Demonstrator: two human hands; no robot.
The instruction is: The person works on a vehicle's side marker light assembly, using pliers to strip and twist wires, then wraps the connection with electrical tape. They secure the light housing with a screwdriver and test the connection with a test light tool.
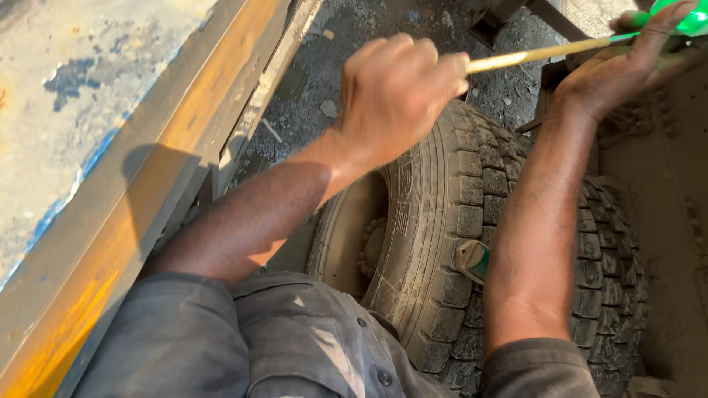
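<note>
Left hand (394, 96) was fisted tight round the shaft of a long screwdriver (546, 51), held level above the dusty tyre (472, 243). Right hand (627, 63) cupped its green handle, fingers curled over it. Judged best kept in line, both wrists locked, push steady. Both arms were stretched forward, elbows low.

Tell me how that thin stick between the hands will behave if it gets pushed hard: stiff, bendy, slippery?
The stick looks slim and long, so it would probably flex somewhat. The left hand fists it and the right hand holds its green end, so it seems light. Its smooth surface may slip in dusty palms.
</note>
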